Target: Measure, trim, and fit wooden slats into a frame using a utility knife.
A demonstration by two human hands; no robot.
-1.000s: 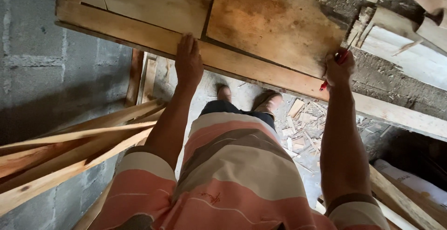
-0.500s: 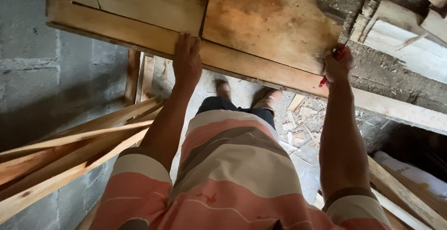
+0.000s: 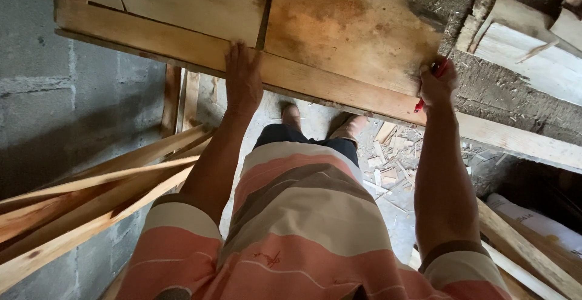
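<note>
a white sack (image 3: pixel 533 221) with faint dark print, low at the right, partly behind wooden slats (image 3: pixel 521 248)

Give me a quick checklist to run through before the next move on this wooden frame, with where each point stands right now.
1. Left hand flat on the long wooden rail: ok, palm down, fingers spread.
2. Right hand at the rail's edge: ok, closed around a red pencil.
3. Pencil tip on the wood: cannot tell, the hand hides it.
4. Stained board seated against the rail: ok, it lies against it.
5. Footing: not ok, wood scraps litter the floor beside the feet.
6. Room on the left: not ok, loose timber lengths lean close to the left arm.
</note>
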